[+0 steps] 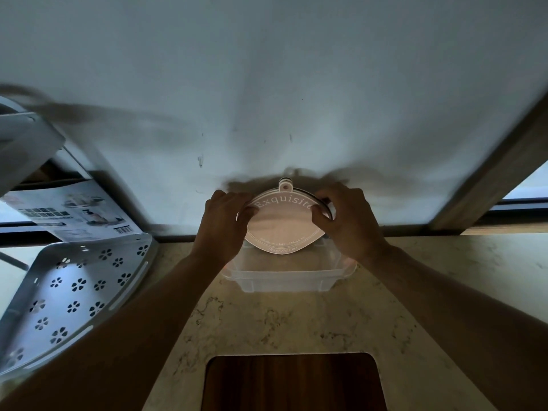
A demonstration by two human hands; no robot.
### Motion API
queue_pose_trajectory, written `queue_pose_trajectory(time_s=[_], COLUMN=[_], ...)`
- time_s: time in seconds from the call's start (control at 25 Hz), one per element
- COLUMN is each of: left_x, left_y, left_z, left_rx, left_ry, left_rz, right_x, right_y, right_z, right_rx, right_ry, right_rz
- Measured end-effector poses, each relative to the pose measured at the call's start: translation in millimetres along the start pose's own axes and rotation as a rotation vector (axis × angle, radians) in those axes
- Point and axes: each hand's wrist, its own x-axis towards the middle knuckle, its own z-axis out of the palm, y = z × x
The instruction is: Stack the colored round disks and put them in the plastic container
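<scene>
disks [283,223]: pale pink stack, "Exquisite" lettering, hanging tab on top, tilted | left hand [225,223] and right hand [348,221] grips pinching its edges | above clear container [284,280] on desk [415,292]

My left hand [221,221] and right hand [347,221] grip a stack of round disks [281,223], tilted upright over the clear plastic container [284,277] on the marble counter [415,292].

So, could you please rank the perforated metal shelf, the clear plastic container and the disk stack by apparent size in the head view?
1. Perforated metal shelf, though it sits nearer the camera.
2. Clear plastic container.
3. Disk stack, partly covered by both hands.
</scene>
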Motion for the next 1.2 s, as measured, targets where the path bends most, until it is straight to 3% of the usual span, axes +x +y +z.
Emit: queue_pose_trajectory(time_s=[0.92, 1.2], left_x=[-1, -2], left_y=[3, 10], left_z=[0, -23], left_rx=[-0.067, 0.162], left_ry=[0.01, -0.189], left_rz=[-0.056, 0.007], right_x=[3, 15], right_y=[-1, -8], right_z=[-1, -26], right_rx=[-0.004, -0.108], right_ry=[-0.155, -0.395], right_rz=[0.032, 0.051])
